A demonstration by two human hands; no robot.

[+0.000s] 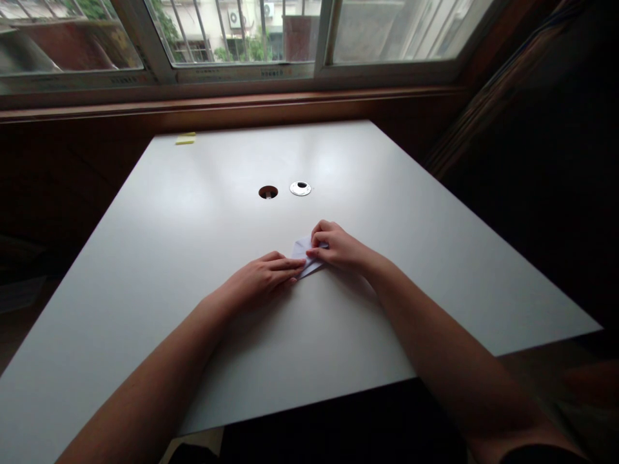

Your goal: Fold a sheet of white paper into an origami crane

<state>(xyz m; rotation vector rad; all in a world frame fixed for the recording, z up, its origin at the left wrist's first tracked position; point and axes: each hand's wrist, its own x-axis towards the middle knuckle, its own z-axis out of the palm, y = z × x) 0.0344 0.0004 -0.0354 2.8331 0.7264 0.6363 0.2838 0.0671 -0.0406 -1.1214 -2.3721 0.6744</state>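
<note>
A small folded piece of white paper lies on the white table, near its middle. My left hand rests flat beside it, fingers stretched out together with the tips pressing the paper's lower edge. My right hand sits on the paper's right side, fingers curled and pinching a fold. Most of the paper is hidden under both hands.
A round cable hole and a white round cap lie behind the paper. A yellow sticky-note pad sits at the far left corner. A window with bars runs along the back; a dark curtain hangs at right.
</note>
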